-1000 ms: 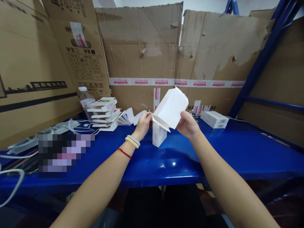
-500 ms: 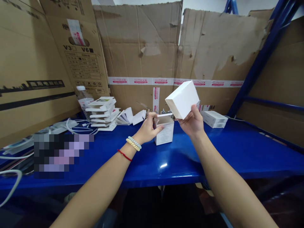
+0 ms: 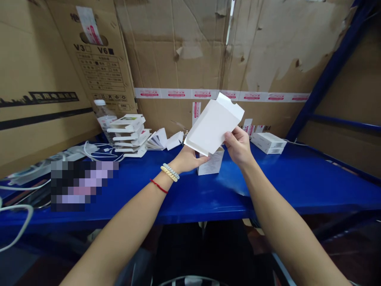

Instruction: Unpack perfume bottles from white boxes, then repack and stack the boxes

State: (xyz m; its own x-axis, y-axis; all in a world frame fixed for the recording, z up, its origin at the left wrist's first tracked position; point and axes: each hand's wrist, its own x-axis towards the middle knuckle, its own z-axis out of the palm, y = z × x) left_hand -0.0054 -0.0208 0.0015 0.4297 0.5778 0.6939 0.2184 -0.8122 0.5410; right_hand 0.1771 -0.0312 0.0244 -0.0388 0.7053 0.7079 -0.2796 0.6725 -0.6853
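Observation:
My right hand point(image 3: 239, 146) pinches a white folded card insert point(image 3: 212, 123) by its lower right edge, thumb on the face turned to me. The insert is tilted in the air, with a notched flap at its top end. Beneath it a white box point(image 3: 210, 165) stands upright on the blue table, fine print on its front. My left hand point(image 3: 188, 160) grips this box at its upper left, thumb across the front. The insert hides the box's top and some of my left fingers.
At the left are a stack of white open boxes point(image 3: 127, 135), a plastic bottle point(image 3: 104, 119) and white cables point(image 3: 89, 149). White cartons point(image 3: 269, 143) lie at the right. Cardboard walls point(image 3: 178, 51) enclose the blue table point(image 3: 312, 182), with a blue post point(image 3: 324, 67) at the right.
My right hand has turned the white insert, so its broad face and flap now show, and brought it left over the box. My left hand stays at the box. The view has tipped down slightly.

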